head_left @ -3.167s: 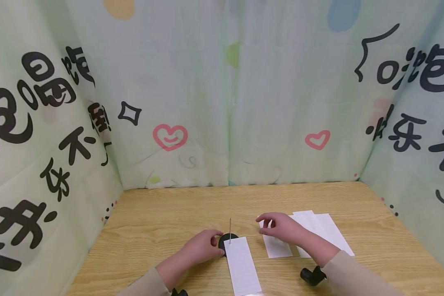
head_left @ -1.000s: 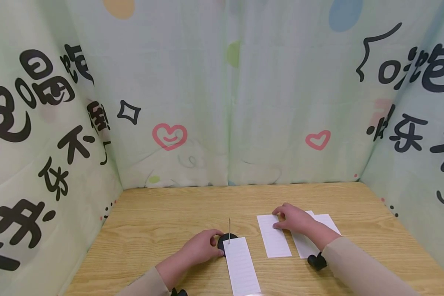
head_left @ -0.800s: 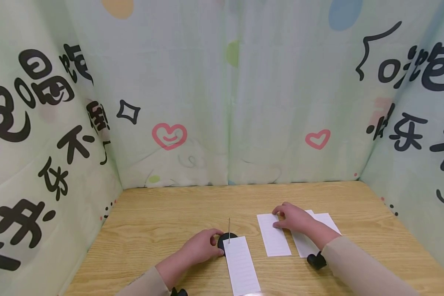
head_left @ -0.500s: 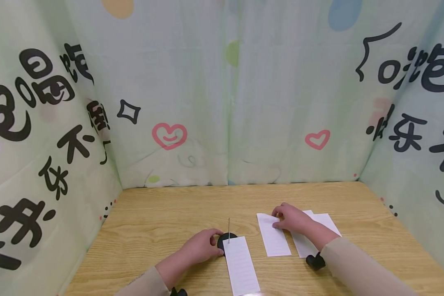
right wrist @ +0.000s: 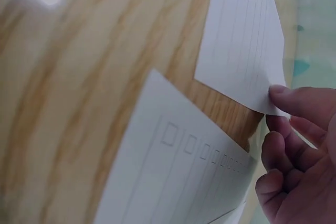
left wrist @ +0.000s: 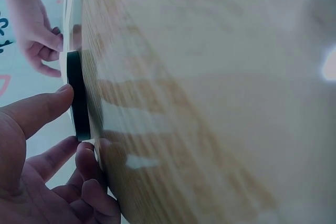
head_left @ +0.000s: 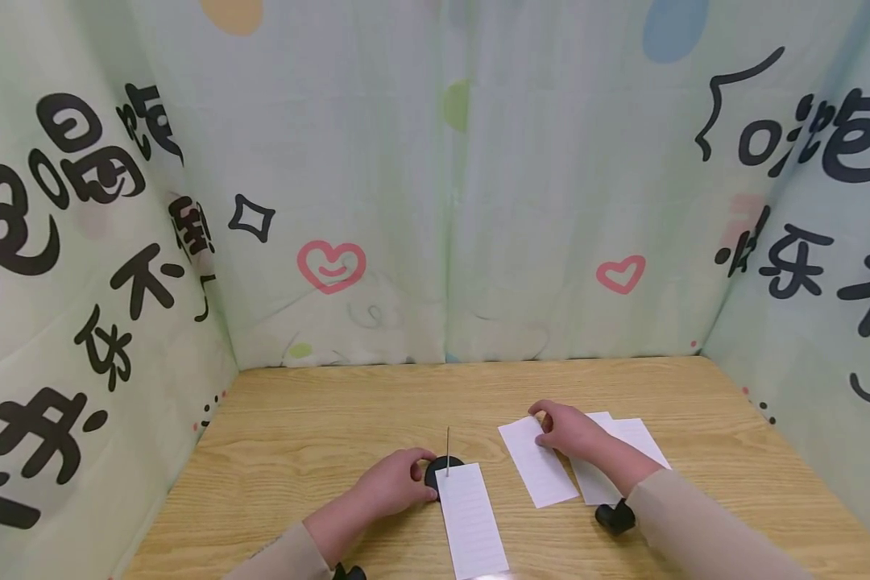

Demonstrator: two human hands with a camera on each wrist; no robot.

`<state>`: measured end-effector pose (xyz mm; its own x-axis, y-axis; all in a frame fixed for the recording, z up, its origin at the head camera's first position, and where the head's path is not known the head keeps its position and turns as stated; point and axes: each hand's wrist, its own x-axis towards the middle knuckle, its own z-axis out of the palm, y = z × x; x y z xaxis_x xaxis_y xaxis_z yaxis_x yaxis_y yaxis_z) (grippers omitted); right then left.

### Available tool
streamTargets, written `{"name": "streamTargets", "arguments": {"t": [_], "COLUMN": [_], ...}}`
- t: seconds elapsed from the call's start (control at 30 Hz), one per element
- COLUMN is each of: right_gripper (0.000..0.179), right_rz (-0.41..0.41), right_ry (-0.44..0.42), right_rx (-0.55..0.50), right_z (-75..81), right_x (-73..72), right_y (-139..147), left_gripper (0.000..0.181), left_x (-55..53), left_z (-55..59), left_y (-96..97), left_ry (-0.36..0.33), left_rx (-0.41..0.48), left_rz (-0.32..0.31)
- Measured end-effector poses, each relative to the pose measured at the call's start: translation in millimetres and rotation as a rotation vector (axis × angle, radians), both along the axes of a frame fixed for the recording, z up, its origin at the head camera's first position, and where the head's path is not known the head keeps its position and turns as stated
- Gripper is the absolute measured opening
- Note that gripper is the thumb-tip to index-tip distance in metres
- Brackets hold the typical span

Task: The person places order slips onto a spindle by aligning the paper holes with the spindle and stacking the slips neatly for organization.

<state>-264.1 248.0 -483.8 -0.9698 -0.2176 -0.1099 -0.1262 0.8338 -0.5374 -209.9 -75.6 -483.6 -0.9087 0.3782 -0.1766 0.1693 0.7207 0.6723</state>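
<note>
My left hand [head_left: 393, 483] holds the round black base [left wrist: 79, 98] of a bill spike between thumb and fingers. Its thin metal needle [head_left: 448, 441] stands upright, and a lined white slip [head_left: 473, 524] lies over the base, pierced near its far end. To the right, my right hand [head_left: 571, 431] pinches another lined slip [head_left: 536, 467] at its far right edge. In the right wrist view the thumb lies on top of that held slip [right wrist: 241, 45], with the fingertips underneath, and its corner is bent slightly up.
Several more slips overlap on the wooden table [head_left: 319, 419] under and beside the right forearm, one slip [head_left: 641, 439] furthest right. The right wrist view shows a slip with a row of small boxes [right wrist: 173, 171]. Printed curtains [head_left: 406, 201] enclose the table.
The right hand first moved right from the slip's far left corner to its right edge and took hold. The slip has since turned, its near end swinging right. The left hand stays at the base.
</note>
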Motion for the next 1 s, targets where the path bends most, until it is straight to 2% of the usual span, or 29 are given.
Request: {"name": "streamTargets", "arguments": {"t": [0.2, 0.7, 1.0], "right_gripper": [0.041, 0.036, 0.039], "right_rz": [-0.019, -0.065, -0.086], "right_ry": [0.022, 0.091, 0.066], "right_rx": [-0.078, -0.19, -0.295], "right_z": [0.6, 5.8, 8.4], "right_x": [0.8, 6.8, 11.7], "right_y": [3.5, 13.5, 16.9], "left_gripper": [0.049, 0.049, 0.049], "left_x": [0.1, -0.6, -0.2], "left_z": [-0.8, -2.2, -2.4], "left_y": [0.3, 0.3, 0.5], "left_ry": [0.001, -0.003, -0.001], "left_rx": [-0.004, -0.006, -0.01], "left_rz": [0.001, 0.007, 0.007]}}
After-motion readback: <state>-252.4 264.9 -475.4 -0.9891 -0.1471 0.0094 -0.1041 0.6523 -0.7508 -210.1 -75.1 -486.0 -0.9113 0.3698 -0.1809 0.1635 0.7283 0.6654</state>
